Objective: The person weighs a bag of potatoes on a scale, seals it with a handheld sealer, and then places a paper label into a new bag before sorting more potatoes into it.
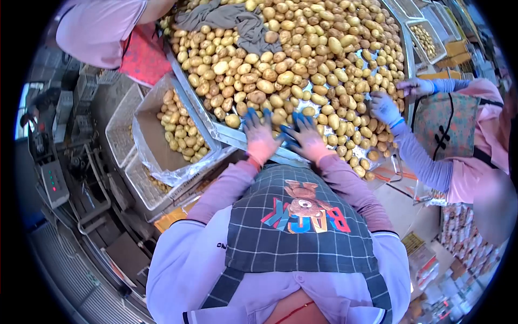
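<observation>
Potatoes [253,81] cover the metal-edged sorting table in front of me, several layers deep toward the back. My left hand [260,137], in a pink glove with blue fingertips, lies at the near edge with its fingers spread against the closest potatoes. Beside it my right hand [307,139], gloved the same way, is also open, its fingers stretched out and touching potatoes. Neither hand is wrapped round a potato. The metal rim [232,135] of the table runs beneath my wrists.
A plastic-lined crate [156,135] holding potatoes stands at the left, by other white crates. A grey cloth [237,24] lies on the pile. At the right, a co-worker's gloved hands [386,108] reach onto the table; another person's sleeve [100,32] is at upper left.
</observation>
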